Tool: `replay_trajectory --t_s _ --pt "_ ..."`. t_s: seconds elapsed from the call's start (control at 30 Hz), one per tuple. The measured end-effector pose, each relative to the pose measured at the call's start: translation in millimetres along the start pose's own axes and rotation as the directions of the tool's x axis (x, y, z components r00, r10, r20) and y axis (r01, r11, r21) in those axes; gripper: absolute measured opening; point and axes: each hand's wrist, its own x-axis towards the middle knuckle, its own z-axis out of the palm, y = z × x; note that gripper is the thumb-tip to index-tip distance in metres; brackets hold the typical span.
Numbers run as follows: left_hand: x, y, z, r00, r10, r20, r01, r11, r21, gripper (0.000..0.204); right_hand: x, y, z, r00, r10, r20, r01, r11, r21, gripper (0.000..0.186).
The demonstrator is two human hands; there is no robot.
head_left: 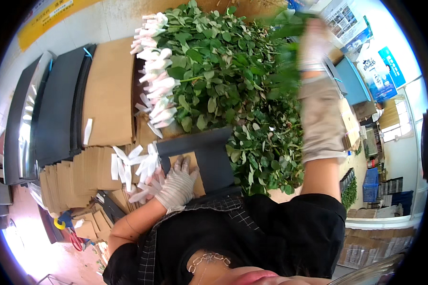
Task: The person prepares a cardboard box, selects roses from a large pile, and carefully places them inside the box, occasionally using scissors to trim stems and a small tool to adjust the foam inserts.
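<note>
My left hand [178,184], in a whitish glove, lies flat with fingers spread on a small brown cardboard piece [191,164]. Under that piece is a black sheet [215,147] in front of my body. Far to the right, my right hand [315,45], also gloved and smeared by motion, is closed on leafy stems [287,47] that blur along with it; its fingertips are hard to make out. Beside it spreads a large heap of leafy flower stems [223,71], their heads wrapped in white net sleeves [159,88] along the left side.
Loose white net sleeves [128,164] lie left of my left hand. Further left are stacked cardboard pieces [76,175], a tall brown board stack [110,90] and black sheets [59,102]. Red-handled scissors [75,240] lie low at the left. A blue crate [371,183] stands far right.
</note>
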Motion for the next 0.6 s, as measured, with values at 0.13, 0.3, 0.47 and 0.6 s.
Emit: replay_trajectory --t_s 0.13,0.3,0.47,0.6 --pt "7 7 -4 0.999 0.04 -0.017 -0.039 0.999 0.006 0.083 75 173 -102 0.799 0.601 -0.002 -0.342 0.452 -0.824 0.035" --pt "3 1 0 1.0 0.006 -0.025 -0.006 1.0 -0.016 0.084 64 206 -154 0.835 0.529 0.149 -0.323 0.692 -0.646 0.035" --pt "-3 -11 -12 0.989 0.144 -0.041 -0.14 0.985 0.099 0.061 16 62 -230 0.964 0.042 0.264 -0.125 0.944 0.304 0.035" --pt "0 -52 4 0.949 0.102 -0.3 -0.192 0.938 -0.287 0.038 -87 -98 -220 0.283 -0.417 0.864 -0.144 0.872 0.468 0.028"
